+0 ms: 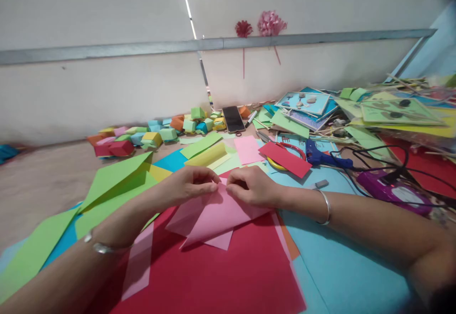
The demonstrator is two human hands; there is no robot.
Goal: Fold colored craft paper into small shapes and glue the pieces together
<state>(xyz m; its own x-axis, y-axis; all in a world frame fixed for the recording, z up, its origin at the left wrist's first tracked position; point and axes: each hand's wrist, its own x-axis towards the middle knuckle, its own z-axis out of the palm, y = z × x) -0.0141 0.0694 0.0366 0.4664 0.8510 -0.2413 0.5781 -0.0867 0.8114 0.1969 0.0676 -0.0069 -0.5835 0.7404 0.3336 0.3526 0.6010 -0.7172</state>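
Note:
Between my two hands is a pink paper [223, 212], folded over and lying above the large red sheet [213, 276]. My left hand [195, 183] pinches its top edge with thumb and fingers. Close beside it, my right hand [251, 185] grips the same edge, fingers curled. The fold's lower left corner points toward me, and another pink corner shows beneath it. A pink strip [139, 264] lies on the red sheet at the left.
Green sheets [114, 185] lie at the left, small paper boxes [153, 138] and a phone [233, 119] behind. To the right are a red strip [285, 158], scissors, a blue glue gun [326, 156], a purple device [394, 193] with black cable and a blue sheet [349, 257].

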